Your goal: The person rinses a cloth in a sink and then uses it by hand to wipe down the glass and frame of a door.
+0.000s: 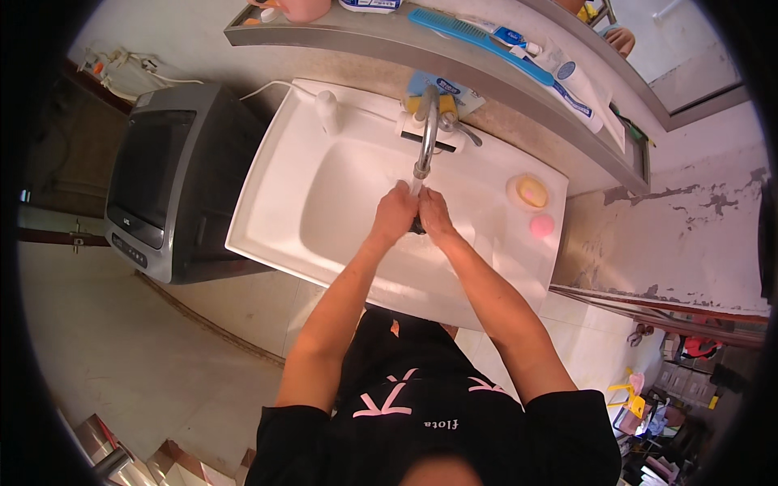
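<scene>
Both my hands are close together over the white sink basin (332,219), just below the mouth of the chrome faucet (429,146). A pale stream of water seems to run from the spout between them. My left hand (396,211) has its fingers curled inward, with the knuckles near the spout. Facing it, my right hand (436,214) is also bent inward. Whatever lies between the palms is hidden. A small dark patch (417,226) shows between the wrists; I cannot tell whether it is the drain or a held thing.
A yellow soap bar (532,191) in a dish and a pink round thing (541,225) sit on the sink's right rim. On its left rim stands a white bottle (327,110). A shelf (365,34) holds a blue comb (478,42) and tubes. Left stands a grey washing machine (186,178).
</scene>
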### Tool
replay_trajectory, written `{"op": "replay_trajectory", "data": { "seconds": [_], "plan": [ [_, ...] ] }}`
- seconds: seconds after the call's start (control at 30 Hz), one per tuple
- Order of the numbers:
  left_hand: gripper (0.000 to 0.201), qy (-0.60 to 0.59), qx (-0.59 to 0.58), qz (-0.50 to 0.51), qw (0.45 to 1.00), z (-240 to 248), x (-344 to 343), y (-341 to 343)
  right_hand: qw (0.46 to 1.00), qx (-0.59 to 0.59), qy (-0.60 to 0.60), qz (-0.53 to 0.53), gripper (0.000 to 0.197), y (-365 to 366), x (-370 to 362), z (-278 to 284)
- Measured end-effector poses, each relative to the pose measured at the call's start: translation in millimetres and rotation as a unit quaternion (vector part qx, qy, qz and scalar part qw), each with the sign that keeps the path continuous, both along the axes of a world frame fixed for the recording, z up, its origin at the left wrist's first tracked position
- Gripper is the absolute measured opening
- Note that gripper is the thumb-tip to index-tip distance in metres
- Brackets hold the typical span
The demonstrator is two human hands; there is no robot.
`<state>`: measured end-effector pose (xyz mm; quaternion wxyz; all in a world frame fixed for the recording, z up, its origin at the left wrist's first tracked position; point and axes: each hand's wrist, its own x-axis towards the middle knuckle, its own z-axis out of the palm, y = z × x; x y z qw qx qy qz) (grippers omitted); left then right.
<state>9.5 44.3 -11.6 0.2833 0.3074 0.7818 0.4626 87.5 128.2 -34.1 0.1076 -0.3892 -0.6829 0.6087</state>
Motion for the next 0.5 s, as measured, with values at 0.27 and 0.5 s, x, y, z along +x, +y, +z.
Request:
{"op": "replay_trajectory", "data": {
  "seconds": [0.27, 0.5],
  "plan": [
    [0.011, -0.136, 0.146, 0.209, 0.957, -29.4, -53.5, -54.0, 0.997, 0.037, -0.043, -0.053, 0.05, 36.4, 46.0, 12.3],
    [0.035, 0.172, -0.02, 0.093, 0.981, -46.3, -51.8, -97.1, 0.978, -0.152, 0.12, -0.073, 0.041, 4.5, 43.5, 20.5]
  ]
}}
